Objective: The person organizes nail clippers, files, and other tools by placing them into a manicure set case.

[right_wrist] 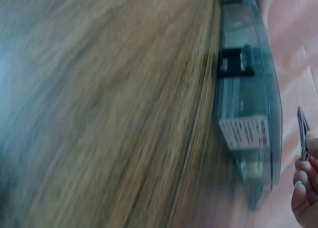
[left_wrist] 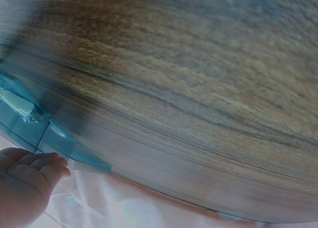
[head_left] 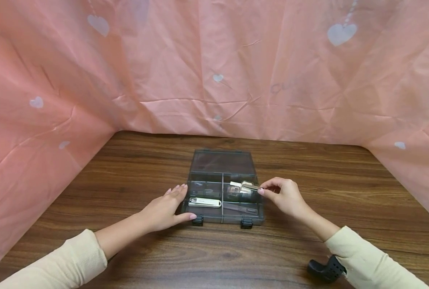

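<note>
A dark see-through organizer box (head_left: 223, 219) stands on the table with its lid (head_left: 222, 161) raised at the back. My left hand (head_left: 164, 208) rests along the box's left side, fingers extended, thumb near the front left latch (head_left: 198, 220). A large white nail clipper (head_left: 205, 202) lies in the front left compartment. My right hand (head_left: 284, 196) pinches a small silver metal tool with two slim arms (right_wrist: 302, 131) above the back right compartment. Small pale items (head_left: 235, 188) sit in that compartment. Something slim and grey (head_left: 241, 208) lies in the front right one.
Brown wood-grain table (head_left: 146, 160) surrounds the box. Pink cloth (head_left: 185, 60) with white hearts hangs at the back and sides. A black perforated strap piece (head_left: 328, 269) is at the right sleeve. A white printed label (right_wrist: 246, 132) marks the box's side.
</note>
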Demonstrator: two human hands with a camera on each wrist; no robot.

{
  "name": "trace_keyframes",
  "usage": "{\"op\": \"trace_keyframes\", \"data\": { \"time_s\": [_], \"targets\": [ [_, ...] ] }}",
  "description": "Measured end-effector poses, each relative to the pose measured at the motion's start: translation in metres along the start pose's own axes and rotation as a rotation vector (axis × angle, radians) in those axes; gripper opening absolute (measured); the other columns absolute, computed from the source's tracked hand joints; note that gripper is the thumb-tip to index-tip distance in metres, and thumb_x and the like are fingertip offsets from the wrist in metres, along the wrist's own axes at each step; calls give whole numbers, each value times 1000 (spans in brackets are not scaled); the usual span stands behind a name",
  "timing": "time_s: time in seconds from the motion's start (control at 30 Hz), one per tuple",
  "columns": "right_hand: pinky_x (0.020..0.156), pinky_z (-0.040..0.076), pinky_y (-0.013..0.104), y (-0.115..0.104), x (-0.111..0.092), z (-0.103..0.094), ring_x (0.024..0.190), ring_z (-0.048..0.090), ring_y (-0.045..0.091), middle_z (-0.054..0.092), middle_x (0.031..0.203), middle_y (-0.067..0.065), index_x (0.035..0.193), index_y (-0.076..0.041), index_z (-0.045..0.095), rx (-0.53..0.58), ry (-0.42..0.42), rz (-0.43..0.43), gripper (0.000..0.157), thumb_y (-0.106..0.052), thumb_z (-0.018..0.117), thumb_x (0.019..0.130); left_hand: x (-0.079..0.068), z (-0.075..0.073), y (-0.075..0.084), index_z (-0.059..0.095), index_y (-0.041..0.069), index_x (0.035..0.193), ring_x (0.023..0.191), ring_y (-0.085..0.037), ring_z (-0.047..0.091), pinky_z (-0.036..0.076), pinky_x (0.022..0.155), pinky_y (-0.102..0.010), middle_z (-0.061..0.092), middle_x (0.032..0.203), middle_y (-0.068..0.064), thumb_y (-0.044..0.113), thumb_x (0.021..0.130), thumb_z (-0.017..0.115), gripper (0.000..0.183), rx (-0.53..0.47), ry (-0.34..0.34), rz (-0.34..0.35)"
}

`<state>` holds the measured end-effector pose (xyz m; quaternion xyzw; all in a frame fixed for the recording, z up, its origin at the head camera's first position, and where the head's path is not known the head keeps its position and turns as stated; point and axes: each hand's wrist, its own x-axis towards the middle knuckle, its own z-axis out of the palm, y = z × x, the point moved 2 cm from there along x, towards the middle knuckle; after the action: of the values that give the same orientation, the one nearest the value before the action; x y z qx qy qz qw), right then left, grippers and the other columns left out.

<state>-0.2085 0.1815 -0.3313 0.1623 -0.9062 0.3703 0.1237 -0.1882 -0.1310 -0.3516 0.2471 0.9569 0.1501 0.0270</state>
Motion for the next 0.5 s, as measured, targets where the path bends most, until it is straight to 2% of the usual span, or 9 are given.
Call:
{"op": "trace_keyframes", "data": {
  "time_s": [0.5],
  "targets": [
    [54,42,17,-34,6,41,62,46,2,64,74,3,79,-2,70,81,-135,-100,4,-6,72,78,-3,-2,-3,33,-8,139,136,-37,32,29,112,-48,34,145,-25,54,84,58,86,17,6,-16]
  ]
}}
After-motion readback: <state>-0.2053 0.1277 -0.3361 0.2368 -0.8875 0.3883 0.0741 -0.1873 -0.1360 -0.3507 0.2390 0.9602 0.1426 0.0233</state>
